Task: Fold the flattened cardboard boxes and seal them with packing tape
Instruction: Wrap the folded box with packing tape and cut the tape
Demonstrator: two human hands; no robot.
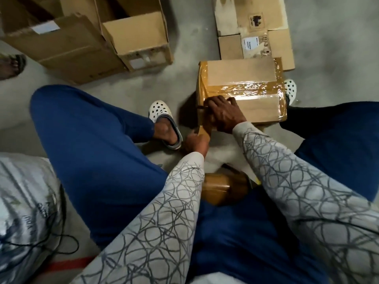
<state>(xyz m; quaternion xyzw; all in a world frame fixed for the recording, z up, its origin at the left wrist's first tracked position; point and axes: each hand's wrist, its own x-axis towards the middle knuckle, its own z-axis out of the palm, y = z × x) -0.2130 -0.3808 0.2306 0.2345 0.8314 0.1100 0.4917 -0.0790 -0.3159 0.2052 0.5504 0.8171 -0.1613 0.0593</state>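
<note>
A folded cardboard box [242, 74] stands on the concrete floor between my feet, with shiny brown packing tape [254, 90] along its top seam and edges. My right hand [224, 115] lies on the box's near left corner, fingers spread over the tape end. My left hand [195, 141] is lower, at the box's left side, pinching a strip of brown tape [202, 128] that runs up to the corner. A roll of brown tape [217, 188] rests in my lap between my forearms.
An open empty box [137, 37] and flattened cardboard [67, 48] lie at the upper left. More flattened cardboard [256, 27] lies behind the taped box. Another person's sandalled foot [12, 65] shows at the left edge. A plastic-wrapped bundle with a black cable [24, 201] sits at lower left.
</note>
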